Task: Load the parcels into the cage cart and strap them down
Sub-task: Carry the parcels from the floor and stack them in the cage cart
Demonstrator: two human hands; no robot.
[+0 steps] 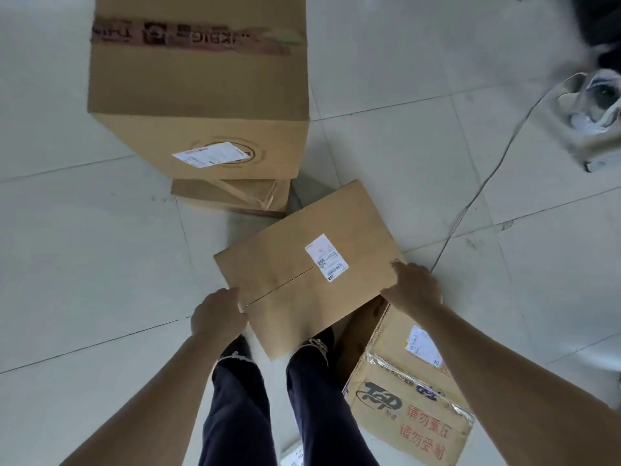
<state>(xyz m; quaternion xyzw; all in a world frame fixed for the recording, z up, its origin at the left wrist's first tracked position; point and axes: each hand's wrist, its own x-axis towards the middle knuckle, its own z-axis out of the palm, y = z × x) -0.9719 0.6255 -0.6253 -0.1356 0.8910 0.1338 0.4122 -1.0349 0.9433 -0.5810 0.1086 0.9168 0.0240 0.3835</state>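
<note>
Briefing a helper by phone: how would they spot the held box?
Find the tall box with dark tape. Just before it, the left hand and right hand grip a flat box. Unlike the red-printed box beside it, it shows only a white label.

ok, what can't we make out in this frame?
- cage cart, straps: nowhere in the head view.
- label on the held box: text too small to read.
- left hand, right hand: any fingers under the held box are hidden by it.
- flat box: mostly covered by the tall box.
- pale object, top right: blurred, cut by the edge.
- printed box: partly behind the right forearm.
</note>
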